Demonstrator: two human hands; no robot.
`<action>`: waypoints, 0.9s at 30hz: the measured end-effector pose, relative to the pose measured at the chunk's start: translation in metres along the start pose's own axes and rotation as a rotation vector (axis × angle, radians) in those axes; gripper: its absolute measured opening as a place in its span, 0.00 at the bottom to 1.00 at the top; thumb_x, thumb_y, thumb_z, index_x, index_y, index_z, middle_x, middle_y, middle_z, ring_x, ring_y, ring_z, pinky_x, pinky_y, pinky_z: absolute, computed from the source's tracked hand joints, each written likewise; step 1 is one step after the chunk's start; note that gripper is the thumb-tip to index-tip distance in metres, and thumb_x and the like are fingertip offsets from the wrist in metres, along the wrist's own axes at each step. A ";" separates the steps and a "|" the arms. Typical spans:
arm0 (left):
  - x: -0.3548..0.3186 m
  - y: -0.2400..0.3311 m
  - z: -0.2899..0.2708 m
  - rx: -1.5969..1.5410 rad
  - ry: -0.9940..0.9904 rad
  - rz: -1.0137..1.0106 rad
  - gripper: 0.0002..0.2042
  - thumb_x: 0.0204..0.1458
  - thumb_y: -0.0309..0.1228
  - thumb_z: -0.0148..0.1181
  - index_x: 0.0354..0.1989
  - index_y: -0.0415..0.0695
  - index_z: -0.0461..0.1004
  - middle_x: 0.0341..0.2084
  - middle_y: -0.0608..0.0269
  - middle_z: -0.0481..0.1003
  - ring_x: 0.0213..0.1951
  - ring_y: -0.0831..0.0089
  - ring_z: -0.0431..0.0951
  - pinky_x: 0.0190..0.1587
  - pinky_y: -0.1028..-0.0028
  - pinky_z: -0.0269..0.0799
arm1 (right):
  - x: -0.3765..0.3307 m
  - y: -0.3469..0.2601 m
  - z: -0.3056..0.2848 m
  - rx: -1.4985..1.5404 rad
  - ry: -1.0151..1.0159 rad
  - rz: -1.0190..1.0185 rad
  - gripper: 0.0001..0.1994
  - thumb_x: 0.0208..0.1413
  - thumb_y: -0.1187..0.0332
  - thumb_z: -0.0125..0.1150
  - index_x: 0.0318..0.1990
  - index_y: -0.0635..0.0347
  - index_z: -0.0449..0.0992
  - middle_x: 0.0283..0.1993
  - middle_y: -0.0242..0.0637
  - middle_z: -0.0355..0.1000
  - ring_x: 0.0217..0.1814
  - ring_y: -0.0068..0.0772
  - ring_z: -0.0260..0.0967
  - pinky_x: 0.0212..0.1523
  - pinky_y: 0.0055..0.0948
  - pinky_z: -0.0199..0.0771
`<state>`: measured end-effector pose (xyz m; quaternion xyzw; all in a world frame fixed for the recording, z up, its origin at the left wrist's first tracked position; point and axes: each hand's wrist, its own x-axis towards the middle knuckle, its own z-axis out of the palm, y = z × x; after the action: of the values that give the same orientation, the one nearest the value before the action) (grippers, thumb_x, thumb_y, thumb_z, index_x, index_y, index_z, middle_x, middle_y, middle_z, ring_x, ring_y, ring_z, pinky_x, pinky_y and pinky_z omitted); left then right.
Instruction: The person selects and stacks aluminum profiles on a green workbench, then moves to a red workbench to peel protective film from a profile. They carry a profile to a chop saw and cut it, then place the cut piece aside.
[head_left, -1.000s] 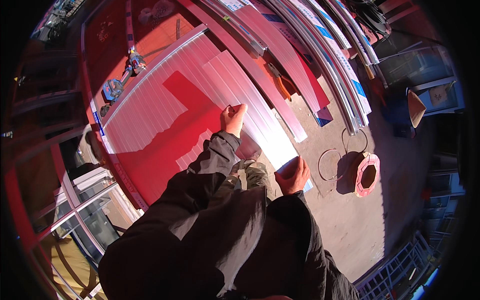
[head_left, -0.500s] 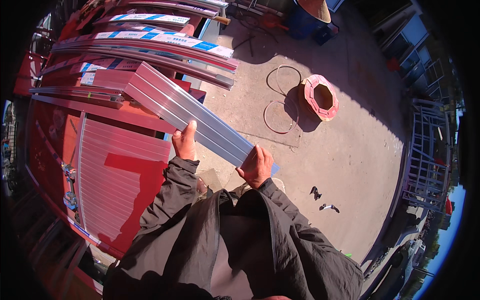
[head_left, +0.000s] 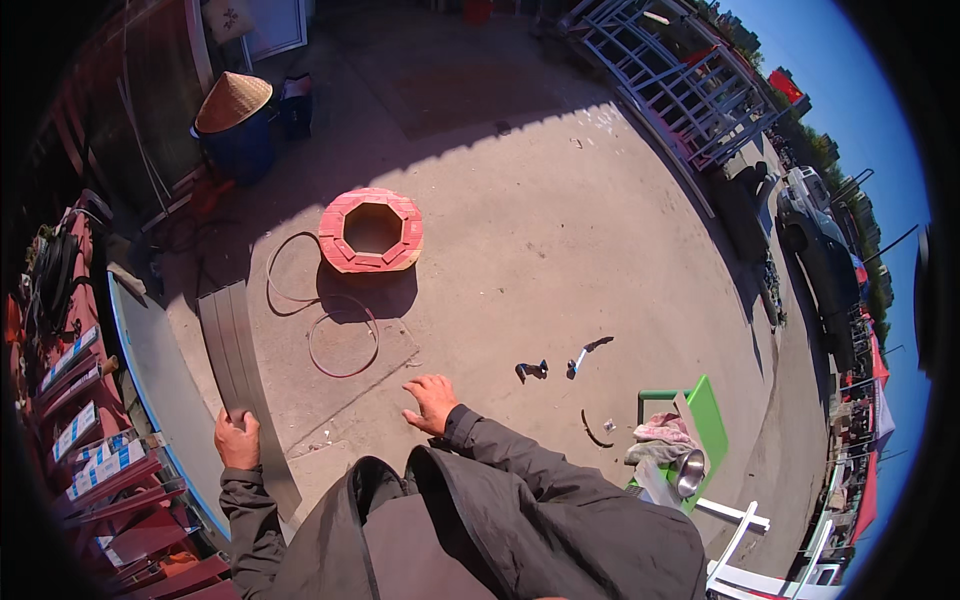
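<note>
My left hand [head_left: 238, 441] is closed on the edge of a long grey grooved metal panel [head_left: 230, 345]. The panel stretches away from me at the left, its far end beyond my hand and its near end beside my sleeve. My right hand [head_left: 431, 403] is held out over the concrete, fingers apart and nothing in them. Its nearest thing is a thin wire hoop [head_left: 344, 348] lying on the ground.
A pink octagonal ring-shaped block [head_left: 371, 231] stands ahead. Wrapped profiles [head_left: 73, 433] are stacked at the left. To the right are a green stool [head_left: 708, 430] with a cloth and metal bowl, plus white frames [head_left: 733, 548]. A conical hat [head_left: 234, 101] tops a blue bin [head_left: 240, 152].
My view has swung to the right. The right hand has let go of the panel, which now points away from me at my left side; the left hand keeps its hold.
</note>
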<state>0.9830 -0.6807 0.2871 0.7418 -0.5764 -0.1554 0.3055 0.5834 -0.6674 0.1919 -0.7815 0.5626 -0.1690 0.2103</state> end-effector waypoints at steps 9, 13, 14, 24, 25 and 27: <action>0.075 -0.012 0.220 -0.022 -0.632 -0.237 0.18 0.40 0.35 0.62 0.34 0.30 0.79 0.27 0.37 0.79 0.36 0.46 0.82 0.40 0.57 0.76 | 0.103 0.203 -0.098 -0.050 0.185 0.441 0.22 0.48 0.55 0.67 0.49 0.52 0.77 0.49 0.40 0.74 0.58 0.44 0.67 0.63 0.48 0.56; 0.143 -0.046 0.320 0.424 -0.877 -0.353 0.26 0.38 0.43 0.65 0.38 0.30 0.80 0.32 0.36 0.80 0.40 0.46 0.82 0.43 0.58 0.76 | 0.115 0.305 -0.148 -0.037 0.022 0.858 0.22 0.48 0.51 0.65 0.49 0.51 0.80 0.48 0.41 0.77 0.56 0.47 0.70 0.61 0.50 0.60; 0.168 -0.037 0.335 0.392 -0.910 -0.353 0.27 0.38 0.45 0.66 0.38 0.30 0.80 0.33 0.36 0.80 0.40 0.46 0.82 0.44 0.58 0.77 | 0.111 0.329 -0.157 0.002 0.016 0.966 0.23 0.48 0.50 0.65 0.50 0.51 0.80 0.50 0.42 0.77 0.57 0.48 0.71 0.61 0.50 0.61; 0.486 0.181 0.482 0.515 -0.863 -0.306 0.28 0.38 0.49 0.68 0.37 0.32 0.81 0.36 0.36 0.80 0.43 0.47 0.81 0.47 0.59 0.77 | 0.131 0.488 -0.207 0.437 0.063 1.670 0.24 0.41 0.59 0.67 0.44 0.69 0.81 0.40 0.54 0.80 0.45 0.46 0.79 0.51 0.38 0.77; 0.512 0.204 0.496 0.492 -0.870 -0.344 0.28 0.38 0.49 0.67 0.37 0.32 0.81 0.36 0.37 0.80 0.43 0.47 0.82 0.46 0.59 0.77 | 0.149 0.510 -0.221 0.423 0.044 1.672 0.24 0.41 0.60 0.67 0.44 0.69 0.82 0.40 0.55 0.80 0.45 0.46 0.79 0.51 0.39 0.77; 0.551 0.240 0.515 0.471 -0.896 -0.343 0.28 0.40 0.50 0.65 0.39 0.33 0.81 0.36 0.36 0.80 0.43 0.48 0.82 0.47 0.60 0.77 | 0.202 0.562 -0.250 0.390 0.030 1.635 0.23 0.41 0.60 0.67 0.43 0.69 0.82 0.41 0.55 0.80 0.45 0.47 0.79 0.51 0.39 0.77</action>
<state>0.6589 -1.3814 0.1116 0.7346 -0.5403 -0.3712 -0.1751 0.0666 -1.0501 0.1197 -0.0751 0.9151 -0.0679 0.3903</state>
